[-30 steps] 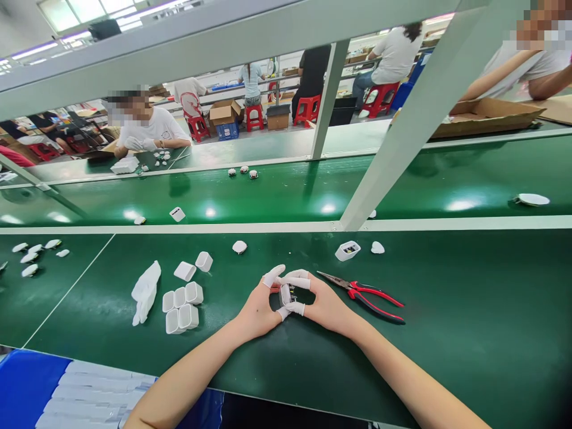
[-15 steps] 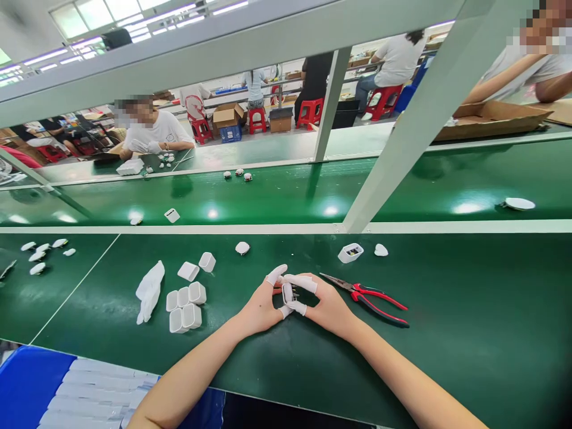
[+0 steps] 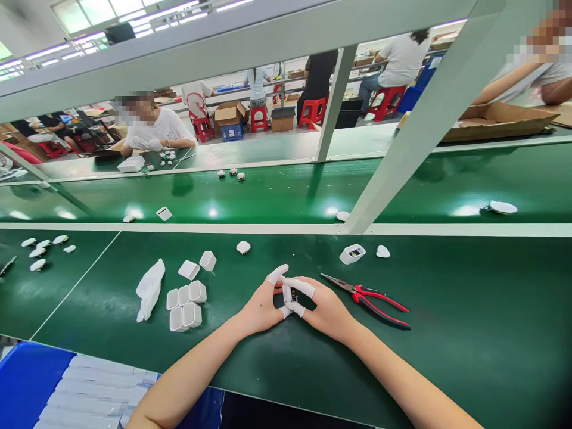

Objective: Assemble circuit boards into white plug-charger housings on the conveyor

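Between my two hands, above the green table, is a small white housing with dark and metallic parts on its right side. My left hand grips its left side, with white covers on the thumb and a finger. My right hand pinches it from the right, also with white finger covers. Red-and-black long-nose pliers lie just right of my right hand. Behind them rest an open white housing with parts inside and a small white piece.
Several white cups and a crumpled white glove lie left of my hands. A pale rail separates the table from a green belt carrying white parts. A slanted post rises behind. A person sits opposite.
White parts on the green belt have shifted left, and another white part now shows beside the slanted post. My hands hold nearly the same pose around the small housing.
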The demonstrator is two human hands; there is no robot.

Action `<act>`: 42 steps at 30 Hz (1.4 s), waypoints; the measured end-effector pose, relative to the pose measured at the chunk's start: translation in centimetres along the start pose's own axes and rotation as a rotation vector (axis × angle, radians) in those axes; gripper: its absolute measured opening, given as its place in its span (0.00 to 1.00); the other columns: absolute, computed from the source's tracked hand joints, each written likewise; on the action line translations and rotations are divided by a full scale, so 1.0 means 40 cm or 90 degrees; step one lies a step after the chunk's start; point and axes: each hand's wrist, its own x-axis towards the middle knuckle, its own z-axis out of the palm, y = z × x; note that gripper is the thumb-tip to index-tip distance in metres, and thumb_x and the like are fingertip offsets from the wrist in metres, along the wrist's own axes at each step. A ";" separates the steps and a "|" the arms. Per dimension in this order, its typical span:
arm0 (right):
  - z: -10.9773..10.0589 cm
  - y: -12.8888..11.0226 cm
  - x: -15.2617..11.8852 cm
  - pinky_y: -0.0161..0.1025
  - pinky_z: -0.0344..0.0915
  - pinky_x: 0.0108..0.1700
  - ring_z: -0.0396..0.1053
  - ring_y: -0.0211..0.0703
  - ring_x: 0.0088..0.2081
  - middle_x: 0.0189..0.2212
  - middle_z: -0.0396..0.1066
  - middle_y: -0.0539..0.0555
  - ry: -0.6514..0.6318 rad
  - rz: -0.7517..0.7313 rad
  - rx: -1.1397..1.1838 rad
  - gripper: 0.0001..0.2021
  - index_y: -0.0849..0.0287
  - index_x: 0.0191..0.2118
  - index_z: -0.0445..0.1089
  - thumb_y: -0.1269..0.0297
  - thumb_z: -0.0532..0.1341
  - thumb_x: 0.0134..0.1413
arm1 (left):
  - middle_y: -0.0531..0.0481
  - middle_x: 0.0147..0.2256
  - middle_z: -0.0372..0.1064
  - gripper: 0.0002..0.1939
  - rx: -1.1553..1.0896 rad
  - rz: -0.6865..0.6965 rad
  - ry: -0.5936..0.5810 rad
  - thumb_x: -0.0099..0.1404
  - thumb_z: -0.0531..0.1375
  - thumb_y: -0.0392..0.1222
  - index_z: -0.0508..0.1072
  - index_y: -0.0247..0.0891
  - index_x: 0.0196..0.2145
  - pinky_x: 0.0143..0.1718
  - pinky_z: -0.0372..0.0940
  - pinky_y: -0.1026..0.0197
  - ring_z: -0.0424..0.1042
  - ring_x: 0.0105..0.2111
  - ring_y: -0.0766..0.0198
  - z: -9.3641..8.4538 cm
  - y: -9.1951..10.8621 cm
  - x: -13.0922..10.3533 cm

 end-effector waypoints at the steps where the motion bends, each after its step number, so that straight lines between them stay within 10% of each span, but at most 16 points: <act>1: -0.002 0.000 0.001 0.47 0.68 0.52 0.69 0.48 0.52 0.50 0.72 0.54 -0.001 -0.009 -0.010 0.26 0.52 0.57 0.64 0.72 0.59 0.51 | 0.41 0.52 0.60 0.44 0.000 -0.004 0.000 0.52 0.62 0.29 0.48 0.39 0.64 0.57 0.61 0.44 0.66 0.51 0.55 0.000 0.001 0.000; 7: -0.019 -0.011 0.007 0.54 0.66 0.54 0.68 0.53 0.52 0.50 0.72 0.55 -0.043 0.007 0.003 0.25 0.50 0.58 0.65 0.65 0.61 0.52 | 0.42 0.52 0.60 0.46 0.000 -0.012 -0.002 0.51 0.62 0.28 0.47 0.42 0.64 0.56 0.63 0.45 0.67 0.50 0.55 0.001 -0.008 0.000; 13: 0.032 -0.001 0.004 0.55 0.61 0.60 0.67 0.52 0.55 0.57 0.65 0.59 -0.002 0.315 0.381 0.32 0.54 0.61 0.58 0.58 0.64 0.49 | 0.47 0.48 0.63 0.41 0.140 0.141 0.103 0.56 0.60 0.31 0.49 0.47 0.63 0.55 0.63 0.45 0.67 0.49 0.57 -0.005 -0.024 -0.003; 17: 0.047 -0.003 0.007 0.53 0.64 0.58 0.70 0.53 0.53 0.54 0.68 0.60 -0.032 0.350 0.540 0.33 0.57 0.58 0.61 0.57 0.67 0.45 | 0.46 0.49 0.63 0.41 0.229 0.193 0.125 0.56 0.60 0.31 0.47 0.49 0.63 0.52 0.65 0.46 0.67 0.48 0.57 -0.009 -0.025 -0.009; 27: 0.018 0.006 -0.005 0.53 0.61 0.59 0.62 0.53 0.58 0.56 0.64 0.57 0.041 0.090 0.099 0.25 0.50 0.56 0.65 0.64 0.63 0.50 | 0.47 0.50 0.67 0.42 0.075 0.101 0.095 0.54 0.63 0.33 0.48 0.46 0.62 0.53 0.66 0.48 0.69 0.47 0.58 -0.003 -0.013 -0.003; 42: -0.006 0.009 -0.001 0.50 0.69 0.51 0.69 0.51 0.49 0.47 0.71 0.59 -0.010 0.015 -0.055 0.19 0.56 0.51 0.66 0.68 0.61 0.51 | 0.47 0.50 0.67 0.45 0.090 0.067 0.010 0.56 0.62 0.34 0.44 0.46 0.65 0.57 0.61 0.47 0.68 0.49 0.57 -0.006 -0.026 0.004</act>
